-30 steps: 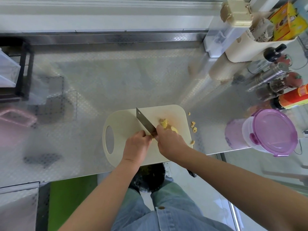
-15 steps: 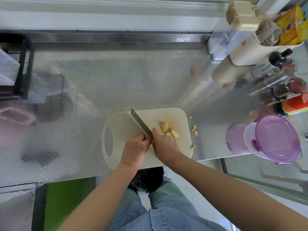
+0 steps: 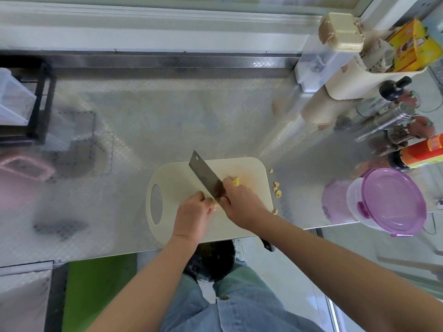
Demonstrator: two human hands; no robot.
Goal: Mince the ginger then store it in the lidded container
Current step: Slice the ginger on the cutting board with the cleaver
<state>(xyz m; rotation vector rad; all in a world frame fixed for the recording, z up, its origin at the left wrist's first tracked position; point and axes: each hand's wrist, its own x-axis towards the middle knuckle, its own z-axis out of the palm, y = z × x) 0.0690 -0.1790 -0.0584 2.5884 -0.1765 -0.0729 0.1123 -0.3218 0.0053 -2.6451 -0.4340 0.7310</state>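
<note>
A cream cutting board (image 3: 177, 178) lies at the counter's front edge. My right hand (image 3: 242, 206) grips a cleaver (image 3: 203, 173) near where blade meets handle; the blade slants up-left over the board and the dark handle end (image 3: 268, 245) pokes out below my wrist. My left hand (image 3: 194, 212) has curled fingers pinching a small piece of ginger (image 3: 214, 202) right against the blade. Cut ginger slices (image 3: 236, 182) lie just beyond my right hand. The container with a purple lid (image 3: 393, 202) stands to the right, lid on.
Several ginger bits (image 3: 276, 189) lie on the steel counter (image 3: 167, 116) right of the board. Bottles and shakers (image 3: 388, 121), a red-labelled bottle (image 3: 424, 152) and a cream holder (image 3: 354, 80) crowd the back right. A black rack (image 3: 36, 101) stands at left.
The cleaver blade has tilted so more of its flat side shows. My right hand has moved up over the sliced pieces; my left hand stays by the blade.
</note>
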